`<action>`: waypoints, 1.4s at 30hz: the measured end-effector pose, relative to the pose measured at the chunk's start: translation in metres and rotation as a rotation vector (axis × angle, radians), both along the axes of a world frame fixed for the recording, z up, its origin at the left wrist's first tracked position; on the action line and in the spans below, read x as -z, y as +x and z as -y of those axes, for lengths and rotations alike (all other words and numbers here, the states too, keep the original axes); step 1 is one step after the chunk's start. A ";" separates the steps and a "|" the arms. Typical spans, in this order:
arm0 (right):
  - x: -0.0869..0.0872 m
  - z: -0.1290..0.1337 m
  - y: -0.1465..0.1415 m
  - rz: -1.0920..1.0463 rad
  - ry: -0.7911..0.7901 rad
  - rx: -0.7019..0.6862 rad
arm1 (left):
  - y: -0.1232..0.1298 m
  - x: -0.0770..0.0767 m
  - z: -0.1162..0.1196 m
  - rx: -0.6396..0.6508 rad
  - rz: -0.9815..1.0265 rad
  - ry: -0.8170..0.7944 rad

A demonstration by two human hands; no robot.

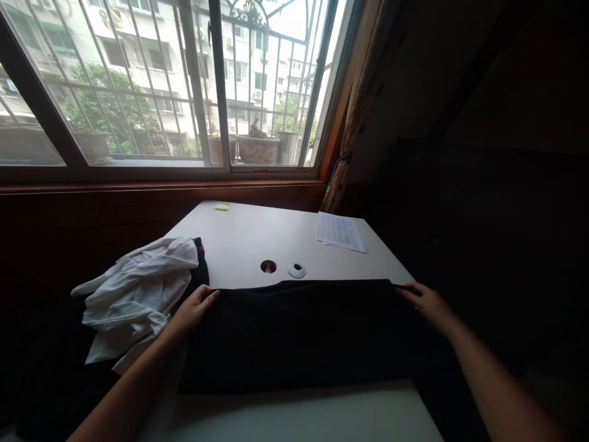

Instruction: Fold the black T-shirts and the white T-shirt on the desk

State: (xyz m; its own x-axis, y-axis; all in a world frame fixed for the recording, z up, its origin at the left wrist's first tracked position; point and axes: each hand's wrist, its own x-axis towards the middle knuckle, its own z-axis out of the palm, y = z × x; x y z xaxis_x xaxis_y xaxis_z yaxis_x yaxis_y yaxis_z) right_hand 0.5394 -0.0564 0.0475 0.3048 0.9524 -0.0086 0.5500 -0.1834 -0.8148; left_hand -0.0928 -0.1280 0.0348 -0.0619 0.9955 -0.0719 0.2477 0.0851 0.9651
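Note:
A black garment lies stretched sideways across the white table, its right part hanging down over the table's right side. My left hand pinches its upper left corner, with thumb and fingers closed on the cloth. At the upper right, my right hand grips the far edge of the same garment. Crumpled white cloth lies left of my left hand, on top of dark cloth.
Past the garment are a round hole in the tabletop and a small white ring-shaped cover. Printed papers lie at the back right, a yellow sticky note at the back left. A barred window stands behind.

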 end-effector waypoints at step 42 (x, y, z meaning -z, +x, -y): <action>0.048 -0.063 0.025 0.365 0.074 0.215 | -0.011 -0.002 -0.044 0.191 -0.818 0.117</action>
